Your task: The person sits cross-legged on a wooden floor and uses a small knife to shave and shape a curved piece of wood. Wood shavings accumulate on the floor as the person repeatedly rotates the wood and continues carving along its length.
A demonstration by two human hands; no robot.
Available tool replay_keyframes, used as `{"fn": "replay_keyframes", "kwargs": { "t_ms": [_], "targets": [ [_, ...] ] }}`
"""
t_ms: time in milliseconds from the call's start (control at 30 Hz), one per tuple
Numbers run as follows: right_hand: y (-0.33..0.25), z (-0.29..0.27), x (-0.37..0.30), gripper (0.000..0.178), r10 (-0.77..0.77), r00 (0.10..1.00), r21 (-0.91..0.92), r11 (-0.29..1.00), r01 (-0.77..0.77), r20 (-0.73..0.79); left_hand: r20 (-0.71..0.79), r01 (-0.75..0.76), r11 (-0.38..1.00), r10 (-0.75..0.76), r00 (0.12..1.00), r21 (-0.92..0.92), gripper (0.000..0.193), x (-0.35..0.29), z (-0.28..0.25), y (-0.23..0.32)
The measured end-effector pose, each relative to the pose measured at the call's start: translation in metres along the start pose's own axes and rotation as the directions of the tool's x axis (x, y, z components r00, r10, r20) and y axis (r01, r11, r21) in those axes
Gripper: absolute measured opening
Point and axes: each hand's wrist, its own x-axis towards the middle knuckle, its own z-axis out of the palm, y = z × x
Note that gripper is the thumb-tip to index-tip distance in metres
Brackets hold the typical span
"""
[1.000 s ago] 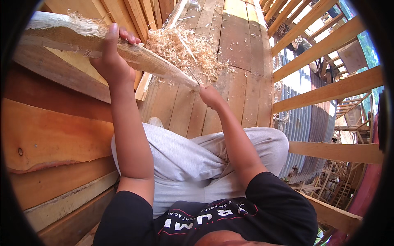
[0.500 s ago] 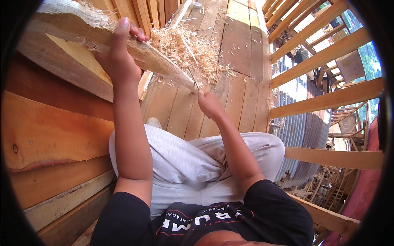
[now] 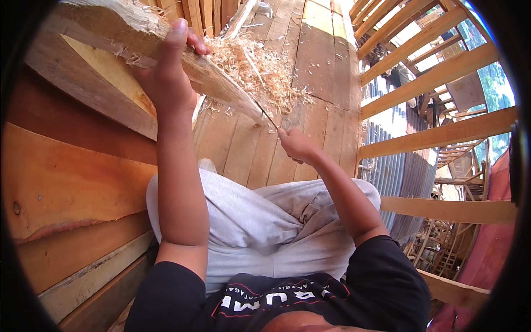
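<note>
A long, rough piece of wood [image 3: 221,83] slants from the upper left down to a narrow end over the floor. My left hand [image 3: 168,77] is wrapped round its thick part, thumb on top and fingertips showing on the far side. My right hand [image 3: 298,146] is closed on a knife, its handle hidden in the fist. The thin dark knife blade [image 3: 267,116] lies against the narrow end of the wood, pointing up and left.
A heap of curled wood shavings [image 3: 260,74] lies on the plank floor [image 3: 321,63] beyond the wood. Stacked boards [image 3: 77,182] line my left side. A slatted wooden railing [image 3: 442,135] runs along the right, with corrugated metal sheeting [image 3: 406,171] behind it. My legs [image 3: 254,216] are folded below.
My right hand has moved a little right and down, away from the wood's tip, and more of the blade shows. The left hand keeps its grip, the wood shifting slightly.
</note>
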Motion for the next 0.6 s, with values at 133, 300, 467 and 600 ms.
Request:
{"fn": "replay_keyframes", "kwargs": {
  "t_ms": [133,300,467,600],
  "targets": [
    [0.013,0.008,0.032,0.054,-0.078,0.996,0.041,0.996,0.079,-0.035,0.020,0.021,1.000,-0.020,1.000,-0.021,0.022,-0.001,0.005,-0.002],
    [-0.004,0.008,0.046,0.056,-0.140,0.990,-0.021,0.990,0.139,-0.031,-0.005,0.106,0.994,-0.106,0.994,0.032,0.020,-0.004,0.002,-0.001],
    [0.011,0.000,0.025,0.053,-0.134,0.991,-0.115,0.985,0.130,-0.031,0.165,0.193,0.979,-0.180,0.970,-0.065,0.016,-0.008,-0.008,0.003],
    [0.022,0.008,0.074,0.056,-0.091,0.995,-0.077,0.993,0.088,-0.040,0.364,0.238,0.968,-0.196,0.911,-0.075,0.015,-0.021,0.021,0.000]
  ]
}}
